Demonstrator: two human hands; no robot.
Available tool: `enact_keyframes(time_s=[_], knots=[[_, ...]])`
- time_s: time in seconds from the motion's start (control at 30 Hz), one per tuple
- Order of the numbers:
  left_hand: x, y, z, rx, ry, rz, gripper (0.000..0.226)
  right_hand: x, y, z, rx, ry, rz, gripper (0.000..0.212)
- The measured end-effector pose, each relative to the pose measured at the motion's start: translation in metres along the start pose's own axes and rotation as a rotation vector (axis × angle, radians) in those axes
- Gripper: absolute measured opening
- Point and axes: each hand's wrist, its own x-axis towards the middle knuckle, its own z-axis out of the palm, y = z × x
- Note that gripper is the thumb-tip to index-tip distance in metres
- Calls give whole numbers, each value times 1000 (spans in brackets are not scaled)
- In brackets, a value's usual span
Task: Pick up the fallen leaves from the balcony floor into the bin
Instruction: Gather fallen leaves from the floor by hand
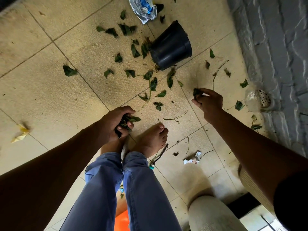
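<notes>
Our left hand (115,124), near the middle of the frame, is curled tight around a bunch of leaves (127,121), green tips poking out past the thumb and fingers. It sits just above our bare foot (150,140). Our right hand (208,102), at centre right, has its fingers bent around a smaller clump of leaves (196,93), pinched at the fingertips and held just above the tiles.

Below the hands, our legs in blue trousers (133,189) run down to the lower edge of the frame.

Most of the loose leaves (153,84) lie scattered across the beige tiled floor (66,90) above and between our hands, thickest in the upper middle, with a few thin bare stems (218,70) among them. More single leaves lie along the right side, near the grey wall (275,47).

The black bin (171,45) lies tipped on its side in the upper middle of the frame, leaves heaped against its left side. Above it, at the top edge, lies a crumpled plastic wrapper (143,7). A round floor drain (263,99) sits at the right, beside the wall. A yellow leaf (20,134) lies alone at the left edge, and a scrap of white paper (191,160) lies lower right of our foot.
</notes>
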Motion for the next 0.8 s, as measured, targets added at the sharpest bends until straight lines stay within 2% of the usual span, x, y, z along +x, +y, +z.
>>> enact_keyframes(time_s=[0.1, 0.23, 0.33, 0.43, 0.5, 0.57, 0.7, 0.8], knots=[[2, -2, 0, -5, 2, 5, 28, 2, 4, 1, -232, -85, -122, 49], [0, -5, 4, 14, 1, 9, 26, -3, 5, 8, -301, -90, -178, 24], [0, -6, 5, 35, -2, 4, 25, -2, 10, 9, -402, -8, -233, 18], [3, -5, 5, 37, 0, 3, 26, -1, 19, 14, -594, 11, -353, 32], [3, -6, 6, 44, 7, 7, 26, 1, 24, 24, -656, -30, -412, 45], [4, -6, 8, 38, 12, 9, 26, 3, 27, 38, -711, -43, -465, 48], [5, -7, 8, 44, 9, -8, 26, 8, 31, 60, -726, 71, -537, 31], [3, -7, 8, 48, 28, -19, 26, 8, 27, 63, -823, 154, -515, 13]])
